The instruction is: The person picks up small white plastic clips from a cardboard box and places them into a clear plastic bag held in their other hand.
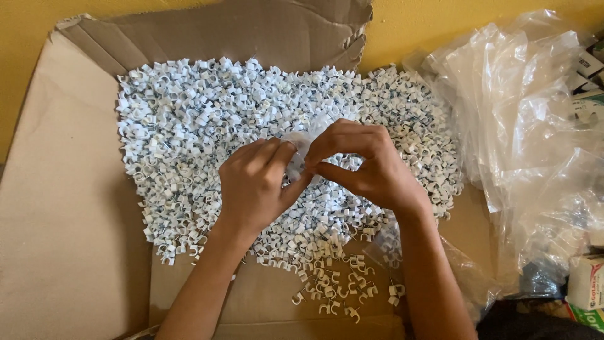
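Note:
A wide heap of small white plastic cable clips with nails [207,119] covers a flattened cardboard sheet [69,208]. Both hands meet above the heap's middle. My left hand [255,182] and my right hand [365,164] pinch a small clear plastic bag [301,148] between their fingertips, each gripping one side of it. What the bag contains is hidden by the fingers. A few loose clips [333,293] lie scattered on the cardboard near my forearms.
A bulky pile of empty clear plastic bags [535,126] lies to the right of the heap. Small cardboard boxes [585,283] sit at the right edge. A raised cardboard flap [251,31] stands behind the heap against a yellow wall.

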